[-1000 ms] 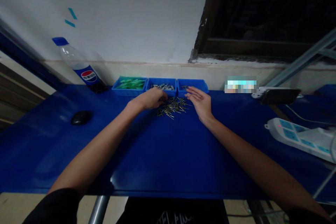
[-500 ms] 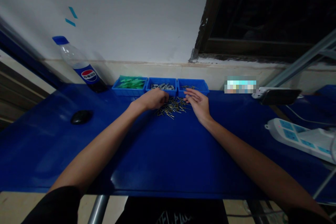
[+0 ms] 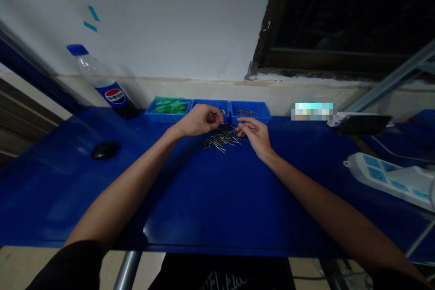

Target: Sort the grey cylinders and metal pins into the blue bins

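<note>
My left hand point(image 3: 201, 119) is closed in a pinch above a loose pile of thin brass-coloured metal pieces, like long screws point(image 3: 220, 139). Whatever sits between its fingertips is too small to make out. At the pile's right side is my right hand point(image 3: 254, 134), its fingers bent and a gap showing between thumb and fingertips. Behind the pile stand three blue bins in a row. Green pieces fill the left bin point(image 3: 166, 118). My left hand covers most of the middle bin point(image 3: 210, 103). Several thin metal pieces lie in the right bin point(image 3: 261, 115).
On the blue table point(image 3: 210, 208), a cola bottle point(image 3: 113, 94) and a black mouse point(image 3: 104, 150) stand to the left. At the right are a phone on a stand point(image 3: 365, 124) and a white power strip point(image 3: 380, 173). A wall rises behind the bins.
My left hand has lifted slightly and shifted a little right, its fingertips now pinched over the pile. My right hand's fingers have curled a bit more beside the pile.
</note>
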`<state>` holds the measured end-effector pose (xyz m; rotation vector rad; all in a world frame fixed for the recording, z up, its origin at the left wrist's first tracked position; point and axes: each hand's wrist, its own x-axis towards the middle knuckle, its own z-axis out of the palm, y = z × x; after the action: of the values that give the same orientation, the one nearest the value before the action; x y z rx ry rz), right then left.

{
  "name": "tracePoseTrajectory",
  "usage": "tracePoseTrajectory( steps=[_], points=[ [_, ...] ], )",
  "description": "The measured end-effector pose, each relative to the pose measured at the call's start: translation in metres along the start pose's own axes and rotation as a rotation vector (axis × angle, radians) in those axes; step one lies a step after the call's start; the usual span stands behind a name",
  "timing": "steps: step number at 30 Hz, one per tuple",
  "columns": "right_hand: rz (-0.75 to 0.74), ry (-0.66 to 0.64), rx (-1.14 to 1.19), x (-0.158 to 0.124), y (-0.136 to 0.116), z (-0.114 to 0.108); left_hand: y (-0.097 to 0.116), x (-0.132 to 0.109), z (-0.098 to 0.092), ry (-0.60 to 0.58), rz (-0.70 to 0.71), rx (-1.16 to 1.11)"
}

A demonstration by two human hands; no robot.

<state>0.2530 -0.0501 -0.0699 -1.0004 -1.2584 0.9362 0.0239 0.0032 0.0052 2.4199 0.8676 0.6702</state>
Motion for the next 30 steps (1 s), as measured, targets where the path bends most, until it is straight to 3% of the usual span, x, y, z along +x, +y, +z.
tracePoseTrajectory(
  steps=[6,25,30],
  points=[
    [0.074,-0.087,0.116,-0.0001,-0.0002,0.0014,0.0058,0.0014,0.0053,0.009,-0.015,-0.204],
    [0.167,-0.132,0.133,-0.0012,-0.002,0.0027,0.0055,0.0015,0.0041,0.042,-0.074,-0.37],
    [0.176,-0.15,0.184,-0.0029,-0.0077,0.0044,0.004,0.0006,0.0053,-0.02,-0.076,-0.419]
  ],
)
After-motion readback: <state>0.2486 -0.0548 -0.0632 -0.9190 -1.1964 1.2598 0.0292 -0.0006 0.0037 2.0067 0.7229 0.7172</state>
